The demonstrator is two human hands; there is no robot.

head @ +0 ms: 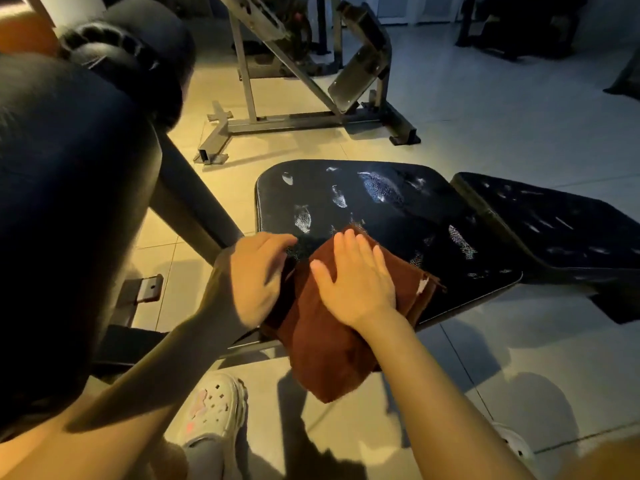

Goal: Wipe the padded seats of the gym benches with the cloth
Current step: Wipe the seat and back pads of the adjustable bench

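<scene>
A black padded bench seat, worn with pale cracked patches, lies in front of me. A second black pad of the same bench continues to its right. A folded brown cloth lies on the seat's near left corner and hangs over the front edge. My right hand presses flat on the cloth with straight fingers. My left hand rests at the cloth's left edge on the seat's corner, fingers bent downward; whether it pinches the cloth is hidden.
A large black padded roller fills the left, with a dark frame bar running under it. A grey metal machine frame stands on the tiled floor behind the bench. My white clog is on the floor below.
</scene>
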